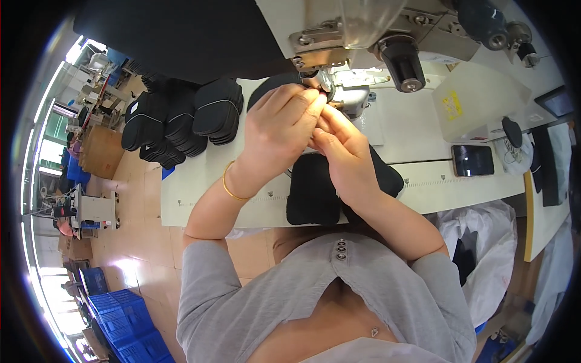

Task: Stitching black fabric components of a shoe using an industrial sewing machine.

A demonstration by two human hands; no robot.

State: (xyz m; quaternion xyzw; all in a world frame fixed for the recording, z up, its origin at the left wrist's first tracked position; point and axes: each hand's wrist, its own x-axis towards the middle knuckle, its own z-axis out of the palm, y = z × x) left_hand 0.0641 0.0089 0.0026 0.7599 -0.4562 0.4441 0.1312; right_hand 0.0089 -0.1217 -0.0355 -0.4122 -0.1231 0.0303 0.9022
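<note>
Both hands meet right in front of the lit needle area of a sewing machine [330, 85]. My left hand [279, 124] is closed, its fingertips pinched together beside the presser foot. Touching it, my right hand [348, 148] is closed too, thumb against bent fingers. What the fingertips hold is hidden between them. Beneath the hands, black fabric pieces [313, 192] lie over the table's front edge. Another rounded black piece [266, 86] shows behind my left hand, near the machine.
Tied stacks of black rounded pieces [218, 112] stand at the table's left. A phone [472, 161] lies on the white table [417, 196] at right. A white bag [493, 248] hangs below the right edge. Blue crates [127, 320] stand on the floor at left.
</note>
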